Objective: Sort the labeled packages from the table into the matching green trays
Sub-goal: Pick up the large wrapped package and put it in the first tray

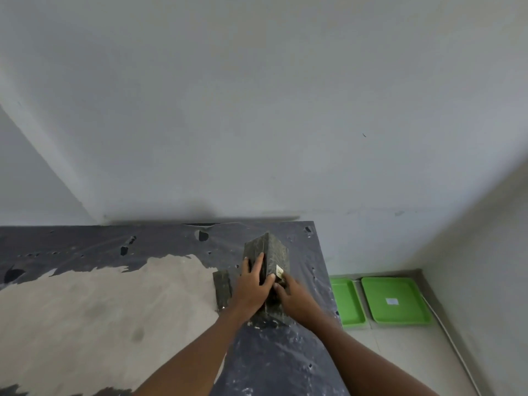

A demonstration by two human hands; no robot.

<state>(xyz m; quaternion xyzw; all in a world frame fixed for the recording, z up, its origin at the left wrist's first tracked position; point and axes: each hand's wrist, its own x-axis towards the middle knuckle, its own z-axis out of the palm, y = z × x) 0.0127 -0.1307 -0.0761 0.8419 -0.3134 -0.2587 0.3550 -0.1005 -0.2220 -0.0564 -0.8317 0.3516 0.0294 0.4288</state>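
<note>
A dark green-black wrapped package point(275, 251) with a small white label point(279, 271) stands tilted on the table point(114, 295), near its right side. My left hand point(253, 284) presses flat on the package's left face. My right hand point(288, 292) grips its lower right face just below the label. A second, flatter dark package point(223, 288) lies on the table just left of my left hand. Two green trays sit on the floor to the right: the left tray point(347, 302), partly hidden by the table edge, and the right tray point(395, 300), which carries a small pale label.
The table top is worn, with a dark torn covering point(280, 361) and a bare beige patch. Its right edge runs just left of the trays. White walls stand behind and to the right. A white cable point(451, 335) runs along the floor by the right tray.
</note>
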